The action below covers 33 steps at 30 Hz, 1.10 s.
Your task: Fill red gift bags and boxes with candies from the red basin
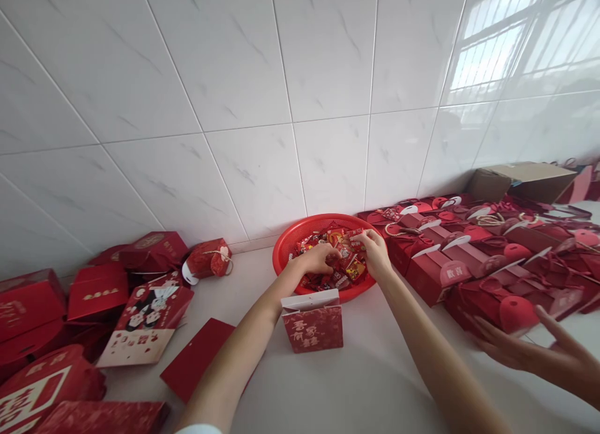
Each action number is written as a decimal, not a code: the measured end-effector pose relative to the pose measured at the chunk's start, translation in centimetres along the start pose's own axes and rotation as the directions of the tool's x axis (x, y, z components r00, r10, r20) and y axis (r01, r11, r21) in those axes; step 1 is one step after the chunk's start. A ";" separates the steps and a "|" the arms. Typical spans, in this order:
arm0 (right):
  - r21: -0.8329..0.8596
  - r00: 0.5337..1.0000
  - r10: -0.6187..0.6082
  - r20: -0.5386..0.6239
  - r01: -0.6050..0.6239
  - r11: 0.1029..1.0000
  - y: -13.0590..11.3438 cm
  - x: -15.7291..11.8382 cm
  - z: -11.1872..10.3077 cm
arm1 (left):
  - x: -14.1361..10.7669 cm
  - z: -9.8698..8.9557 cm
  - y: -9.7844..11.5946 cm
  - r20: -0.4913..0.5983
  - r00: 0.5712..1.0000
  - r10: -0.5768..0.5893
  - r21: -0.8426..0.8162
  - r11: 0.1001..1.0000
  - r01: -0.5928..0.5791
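A round red plastic basket stands against the tiled wall, filled with small wrapped candies. Over its left side, my left hand reaches in with curled fingers; whatever they hold is too small to make out. My right hand is at the basket's right side, thumb and fingers pinched on a small red packet. Just in front of the basket, between my forearms, a red patterned box stands upright with its white inner flaps showing at the top.
Several closed red gift boxes stand in rows at the right, where another person's hand reaches in. A cardboard box sits behind them. Red boxes and a flat red piece lie at the left.
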State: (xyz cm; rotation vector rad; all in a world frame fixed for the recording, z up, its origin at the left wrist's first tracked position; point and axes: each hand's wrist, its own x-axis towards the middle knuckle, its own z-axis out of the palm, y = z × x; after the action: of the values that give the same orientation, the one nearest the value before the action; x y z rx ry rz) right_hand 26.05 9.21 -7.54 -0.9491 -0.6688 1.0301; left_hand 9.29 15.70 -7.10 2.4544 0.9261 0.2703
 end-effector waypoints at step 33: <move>-0.015 0.998 0.044 -0.035 -0.045 0.999 -0.2 0.2 0.0 | -0.1 1.4 2.2 0.259 0.962 -0.086 0.278 0.961 0.011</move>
State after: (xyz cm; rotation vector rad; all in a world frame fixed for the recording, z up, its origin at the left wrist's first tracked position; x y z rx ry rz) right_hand 26.17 9.38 -7.38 -0.9977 -0.6300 1.0464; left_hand 10.93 13.71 -7.17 2.6255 0.9548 -0.2223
